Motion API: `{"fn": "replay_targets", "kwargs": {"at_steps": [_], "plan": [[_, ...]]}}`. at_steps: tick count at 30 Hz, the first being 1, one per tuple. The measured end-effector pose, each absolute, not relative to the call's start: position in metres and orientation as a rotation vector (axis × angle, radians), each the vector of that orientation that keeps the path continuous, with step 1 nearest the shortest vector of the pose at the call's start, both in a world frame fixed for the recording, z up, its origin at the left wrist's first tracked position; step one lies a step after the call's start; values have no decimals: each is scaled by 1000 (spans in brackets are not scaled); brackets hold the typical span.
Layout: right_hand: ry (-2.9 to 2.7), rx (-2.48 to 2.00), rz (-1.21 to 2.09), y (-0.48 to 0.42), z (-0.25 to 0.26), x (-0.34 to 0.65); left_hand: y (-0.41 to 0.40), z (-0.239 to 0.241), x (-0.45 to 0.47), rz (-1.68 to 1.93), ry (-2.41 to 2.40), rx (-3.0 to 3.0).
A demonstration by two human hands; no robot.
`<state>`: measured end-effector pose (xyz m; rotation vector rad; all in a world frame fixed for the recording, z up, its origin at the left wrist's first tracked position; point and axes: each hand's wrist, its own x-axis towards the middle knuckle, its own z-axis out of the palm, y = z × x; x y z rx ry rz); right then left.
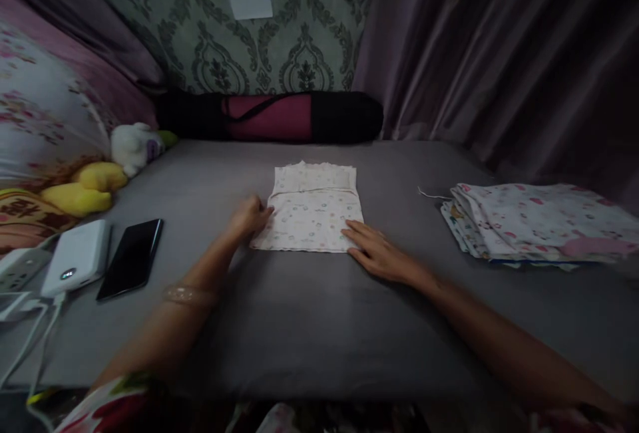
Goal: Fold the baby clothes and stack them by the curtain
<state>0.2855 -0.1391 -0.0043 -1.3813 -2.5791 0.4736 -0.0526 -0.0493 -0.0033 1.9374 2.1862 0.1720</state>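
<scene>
A small white cloth [314, 217] with a fine print lies folded on the grey sheet in front of me, its upper part turned over in a flap. My left hand [249, 217], slightly blurred, has its fingers closed at the cloth's left edge, which it appears to pinch. Resting flat on the lower right side of the cloth, my right hand [374, 250] has its fingers stretched out and a little apart. A stack of folded printed cloths [539, 220] sits farther to the right, away from both hands.
At left, a black phone [130, 260] lies beside a white power bank [77, 257] with cables and a power strip [22, 270]. Plush toys [134, 147] and a floral pillow [44, 100] stand behind. A black and pink rolled bag [269, 116] lines the wall; curtains [449, 54] hang right.
</scene>
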Motion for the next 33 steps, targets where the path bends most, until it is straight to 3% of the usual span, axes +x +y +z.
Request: {"fn": "replay_targets", "kwargs": {"at_steps": [10,19,24,33], "plan": [[-2101,-2106,370,-141,3,285,-90,11,-48,110,2140,1813],[-1981,-1997,486,-141,4,283,-106,20,-43,474,1823,1422],[-1944,-1681,619,-140,1,287,-115,24,-47,556,1619,1484],[-2311,-1386,355,-142,-1,305,-127,24,-66,448,1532,1677]]}}
